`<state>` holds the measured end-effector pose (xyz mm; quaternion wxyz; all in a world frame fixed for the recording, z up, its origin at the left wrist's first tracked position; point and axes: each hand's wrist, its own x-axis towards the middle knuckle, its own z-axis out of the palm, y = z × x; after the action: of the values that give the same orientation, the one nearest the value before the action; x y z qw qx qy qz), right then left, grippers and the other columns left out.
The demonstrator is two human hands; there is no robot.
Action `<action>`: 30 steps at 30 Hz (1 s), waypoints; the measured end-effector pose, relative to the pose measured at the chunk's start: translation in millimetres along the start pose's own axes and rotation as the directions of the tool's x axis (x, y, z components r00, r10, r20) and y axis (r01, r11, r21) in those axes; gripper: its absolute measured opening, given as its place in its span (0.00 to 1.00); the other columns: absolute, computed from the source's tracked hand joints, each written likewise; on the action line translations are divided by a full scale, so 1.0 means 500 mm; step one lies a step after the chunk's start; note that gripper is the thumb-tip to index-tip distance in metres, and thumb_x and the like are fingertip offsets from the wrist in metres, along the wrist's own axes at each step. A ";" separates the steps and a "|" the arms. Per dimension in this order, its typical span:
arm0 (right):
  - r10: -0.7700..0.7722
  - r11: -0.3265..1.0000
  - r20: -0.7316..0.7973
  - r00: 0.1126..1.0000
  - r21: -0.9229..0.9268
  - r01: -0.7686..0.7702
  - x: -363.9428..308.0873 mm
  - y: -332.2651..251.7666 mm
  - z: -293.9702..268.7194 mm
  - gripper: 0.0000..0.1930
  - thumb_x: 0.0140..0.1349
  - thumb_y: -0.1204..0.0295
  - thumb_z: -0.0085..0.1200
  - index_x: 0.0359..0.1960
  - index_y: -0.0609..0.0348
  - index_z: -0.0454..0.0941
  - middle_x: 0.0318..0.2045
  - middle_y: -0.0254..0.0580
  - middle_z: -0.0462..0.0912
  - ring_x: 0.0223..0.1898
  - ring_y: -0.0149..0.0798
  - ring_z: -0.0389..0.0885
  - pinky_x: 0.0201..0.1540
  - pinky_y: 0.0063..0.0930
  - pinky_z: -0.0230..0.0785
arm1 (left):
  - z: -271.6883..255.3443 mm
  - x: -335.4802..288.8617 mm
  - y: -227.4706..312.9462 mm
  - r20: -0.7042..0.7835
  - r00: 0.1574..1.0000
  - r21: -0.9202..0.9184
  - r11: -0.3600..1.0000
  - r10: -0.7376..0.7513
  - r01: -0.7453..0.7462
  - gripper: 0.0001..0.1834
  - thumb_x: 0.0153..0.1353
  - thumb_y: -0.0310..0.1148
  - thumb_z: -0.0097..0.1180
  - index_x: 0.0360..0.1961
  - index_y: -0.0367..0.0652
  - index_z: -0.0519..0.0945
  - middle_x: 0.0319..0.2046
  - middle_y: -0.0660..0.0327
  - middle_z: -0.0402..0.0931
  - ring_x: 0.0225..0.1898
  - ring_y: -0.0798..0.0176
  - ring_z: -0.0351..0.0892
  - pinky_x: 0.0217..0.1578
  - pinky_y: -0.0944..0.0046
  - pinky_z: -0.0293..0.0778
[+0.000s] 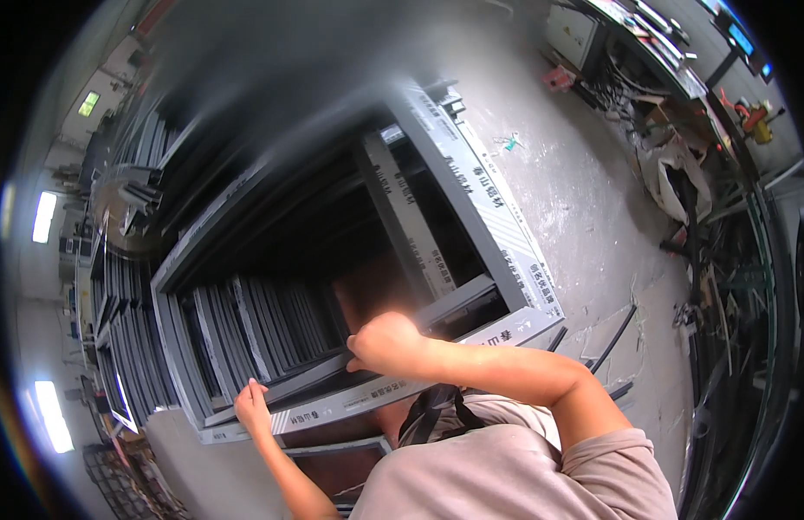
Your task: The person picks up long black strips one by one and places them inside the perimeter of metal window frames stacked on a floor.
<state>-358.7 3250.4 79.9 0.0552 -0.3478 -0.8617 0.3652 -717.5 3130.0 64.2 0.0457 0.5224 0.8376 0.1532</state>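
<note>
Lengthwise, the grey strip [312, 376] slants away rightward, right grip [387, 343] clamped on it, left grip [253, 407] unclear.

Far corner of the grey frame [473, 195] — lost in blur

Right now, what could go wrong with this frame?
1. Pinched fingers: the left hand is at the frame's near rail, close to the gray strip, so a sudden shift could catch a fingertip.
2. Slipping: the right hand looks closed on that strip; if it slips, the strip might scrape the frame.
3. Tripping: dark strips lie loose on the floor right of the frame; a step that way could catch one.
</note>
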 end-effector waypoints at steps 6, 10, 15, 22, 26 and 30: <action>-0.022 1.000 0.066 0.998 -0.005 0.022 -0.011 -0.004 0.000 0.24 0.64 0.48 0.51 0.35 0.59 0.83 0.26 0.49 0.83 0.32 0.52 0.83 0.37 0.45 0.75 | -0.006 0.000 -0.003 0.046 0.998 0.013 0.999 -0.037 0.037 0.27 0.68 0.48 0.47 0.21 0.38 0.82 0.20 0.48 0.78 0.26 0.44 0.79 0.32 0.51 0.71; 0.082 0.997 0.145 0.986 -0.007 -0.082 -0.028 -0.029 0.000 0.24 0.63 0.48 0.53 0.33 0.59 0.84 0.29 0.48 0.84 0.36 0.50 0.84 0.42 0.42 0.75 | -0.012 -0.010 -0.004 0.046 0.999 -0.046 0.999 -0.025 0.028 0.28 0.67 0.48 0.48 0.20 0.37 0.82 0.19 0.49 0.78 0.25 0.46 0.80 0.31 0.53 0.72; 0.051 0.999 0.111 0.992 -0.016 -0.050 -0.028 -0.011 0.014 0.24 0.65 0.50 0.50 0.29 0.60 0.84 0.27 0.49 0.83 0.34 0.51 0.84 0.41 0.44 0.75 | -0.008 -0.011 0.007 0.075 0.982 -0.052 0.985 0.171 -0.167 0.26 0.68 0.45 0.48 0.20 0.36 0.81 0.21 0.48 0.78 0.27 0.44 0.79 0.34 0.51 0.71; -0.186 0.982 0.483 0.856 0.114 0.150 0.019 0.065 0.001 0.15 0.69 0.68 0.44 0.52 0.57 0.77 0.48 0.49 0.80 0.48 0.51 0.80 0.53 0.39 0.73 | -0.025 -0.023 0.013 0.051 0.983 0.032 0.984 0.176 -0.177 0.28 0.68 0.46 0.47 0.15 0.36 0.77 0.17 0.46 0.74 0.23 0.39 0.75 0.30 0.44 0.68; 0.066 0.978 0.490 0.869 0.141 -0.154 0.009 0.001 -0.053 0.19 0.68 0.59 0.49 0.52 0.59 0.80 0.48 0.53 0.82 0.51 0.52 0.79 0.58 0.34 0.68 | -0.017 -0.032 0.007 -0.244 0.922 0.023 0.952 0.301 -0.304 0.23 0.64 0.39 0.54 0.12 0.40 0.76 0.14 0.50 0.73 0.21 0.43 0.75 0.29 0.46 0.70; 0.264 0.952 0.559 0.786 -0.021 -0.305 0.020 -0.039 -0.069 0.21 0.67 0.62 0.53 0.59 0.56 0.77 0.53 0.50 0.81 0.52 0.47 0.80 0.59 0.31 0.68 | -0.022 -0.042 -0.006 -0.276 0.914 -0.047 0.946 0.296 -0.321 0.23 0.63 0.39 0.55 0.12 0.40 0.74 0.15 0.53 0.73 0.22 0.46 0.75 0.31 0.49 0.69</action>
<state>-365.3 3267.4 116.3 -0.2407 -0.3503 -0.7646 0.4844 -713.5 3107.8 71.9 -0.0679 0.6200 0.7353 0.2653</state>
